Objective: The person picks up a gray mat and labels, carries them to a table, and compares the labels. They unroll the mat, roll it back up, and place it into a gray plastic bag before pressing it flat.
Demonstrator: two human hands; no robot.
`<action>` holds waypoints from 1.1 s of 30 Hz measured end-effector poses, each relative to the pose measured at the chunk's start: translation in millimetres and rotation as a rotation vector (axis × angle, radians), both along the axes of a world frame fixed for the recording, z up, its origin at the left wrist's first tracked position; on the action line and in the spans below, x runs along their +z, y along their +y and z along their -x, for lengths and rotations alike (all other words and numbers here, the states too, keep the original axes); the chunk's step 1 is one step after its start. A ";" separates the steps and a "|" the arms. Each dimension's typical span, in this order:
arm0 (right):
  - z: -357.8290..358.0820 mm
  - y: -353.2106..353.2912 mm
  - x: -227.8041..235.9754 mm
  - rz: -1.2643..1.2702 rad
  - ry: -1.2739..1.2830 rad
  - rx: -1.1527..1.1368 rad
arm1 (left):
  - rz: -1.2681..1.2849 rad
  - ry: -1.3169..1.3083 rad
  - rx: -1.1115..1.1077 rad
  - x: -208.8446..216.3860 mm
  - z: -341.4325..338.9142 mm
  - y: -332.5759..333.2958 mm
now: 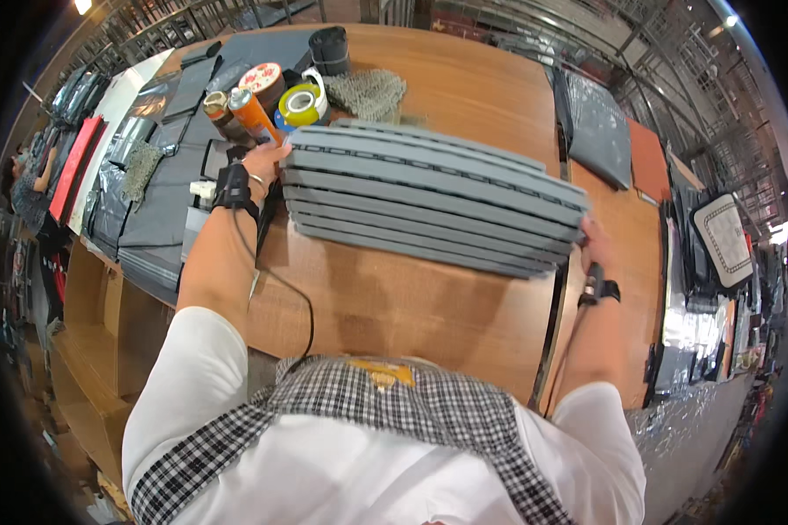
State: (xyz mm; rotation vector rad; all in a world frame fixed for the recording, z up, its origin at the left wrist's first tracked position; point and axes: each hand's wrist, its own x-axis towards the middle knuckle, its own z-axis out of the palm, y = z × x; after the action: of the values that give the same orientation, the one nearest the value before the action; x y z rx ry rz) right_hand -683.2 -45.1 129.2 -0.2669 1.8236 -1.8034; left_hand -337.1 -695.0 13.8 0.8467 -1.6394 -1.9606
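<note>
A thick stack of flat grey panels [433,197], with dark gaps between the layers, is held up over the brown wooden table [359,302]. What the panels are made of I cannot make out. My left hand [264,164] grips the stack's upper left end, close to an orange spray can [252,114]. At the opposite end, my right hand [597,245] is closed on the right edge, slightly blurred. The stack tilts, its right end nearer to me than its left. Each wrist wears a black strap with a cable.
Tape rolls [299,105], a brown jar [221,114], a dark roll [329,51] and a crumpled grey cloth [368,92] stand at the far left. Dark wrapped packages [162,197] lie left, a plastic-wrapped pack [597,122] right. An open cardboard box [105,324] sits lower left.
</note>
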 end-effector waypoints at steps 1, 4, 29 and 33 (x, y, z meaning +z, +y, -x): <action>-5.5 -13.1 -31.7 0.014 -0.010 0.056 | 0.153 -0.217 0.000 -26.3 -32.5 -28.9; 6.5 46.8 -58.1 -0.044 0.050 -0.071 | 0.051 -0.169 -0.097 -4.3 50.5 78.1; -132.6 62.0 4.2 -0.689 -0.062 -0.120 | 0.395 -0.638 -0.049 22.2 -71.5 137.6; -158.0 97.0 -15.7 -0.989 -0.165 0.010 | 0.332 -0.730 -0.255 1.3 -96.0 153.6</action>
State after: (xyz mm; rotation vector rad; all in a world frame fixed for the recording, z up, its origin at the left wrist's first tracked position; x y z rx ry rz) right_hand -525.2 51.9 113.5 0.2444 2.3128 -0.7100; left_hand -241.1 -541.3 15.1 1.3664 -2.5017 -1.5249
